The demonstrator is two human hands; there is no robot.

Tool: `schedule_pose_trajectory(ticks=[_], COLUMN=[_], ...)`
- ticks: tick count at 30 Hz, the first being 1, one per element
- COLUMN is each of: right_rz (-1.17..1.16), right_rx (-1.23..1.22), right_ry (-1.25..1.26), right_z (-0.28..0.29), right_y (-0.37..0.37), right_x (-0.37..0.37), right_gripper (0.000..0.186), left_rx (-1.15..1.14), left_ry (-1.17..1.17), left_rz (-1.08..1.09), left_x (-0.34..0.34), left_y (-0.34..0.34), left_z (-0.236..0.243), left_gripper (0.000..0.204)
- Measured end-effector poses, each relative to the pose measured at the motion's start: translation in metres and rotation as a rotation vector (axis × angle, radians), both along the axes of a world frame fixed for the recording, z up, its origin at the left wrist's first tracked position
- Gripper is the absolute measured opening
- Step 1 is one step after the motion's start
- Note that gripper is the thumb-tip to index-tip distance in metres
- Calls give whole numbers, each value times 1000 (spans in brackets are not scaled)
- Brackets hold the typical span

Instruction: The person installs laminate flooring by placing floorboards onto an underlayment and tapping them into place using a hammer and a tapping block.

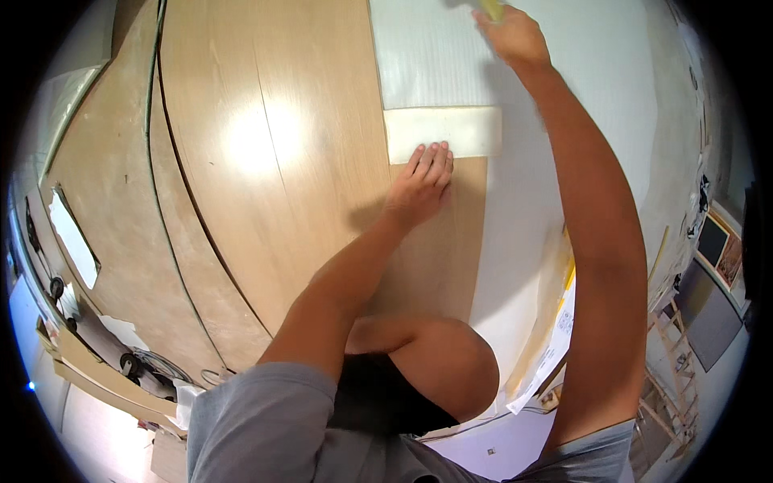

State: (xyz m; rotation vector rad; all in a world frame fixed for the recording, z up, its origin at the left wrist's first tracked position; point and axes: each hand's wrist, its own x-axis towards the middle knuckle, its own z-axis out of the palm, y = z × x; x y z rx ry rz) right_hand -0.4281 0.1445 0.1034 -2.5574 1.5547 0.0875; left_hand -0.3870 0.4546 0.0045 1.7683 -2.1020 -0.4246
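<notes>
My left hand (423, 183) rests with its fingers extended over the lower edge of a pale cream rectangular block (443, 133). The block lies along the end of a light wood-look floor plank (443, 233), and longer planks (322, 88) run along its left side. Up at the top edge, my right hand (515, 39) is raised and closed around a yellow-handled tool (490, 9). A blurred grey part shows beside that handle, but most of the tool is cut off by the picture's edge, so its kind cannot be told.
White sheet underlay (600, 97) spreads beyond the planks. A dark cable (153, 153) crosses bare brown floor (113, 161) on the left. My bent knee (451, 362) is close to the plank. Printed wrapping (555, 346) lies at right, near a wooden frame (676, 362).
</notes>
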Motion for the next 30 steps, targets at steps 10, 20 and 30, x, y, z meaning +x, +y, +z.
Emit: schedule_pose_trajectory(ticks=[10, 20, 30], right_rz=[359, 562, 614], right_rx=[124, 249, 272], right_ry=[144, 336, 555], right_z=[2, -4, -7], right_y=[-25, -12, 14], right_x=[-1, -1, -18], right_gripper=[26, 17, 19], left_rx=[-36, -91, -153], left_ry=[-28, -49, -54], left_rz=[18, 37, 54], left_x=[0, -1, -3], left_y=[-2, -2, -3], left_z=[-4, -9, -10], left_gripper=[58, 54, 45])
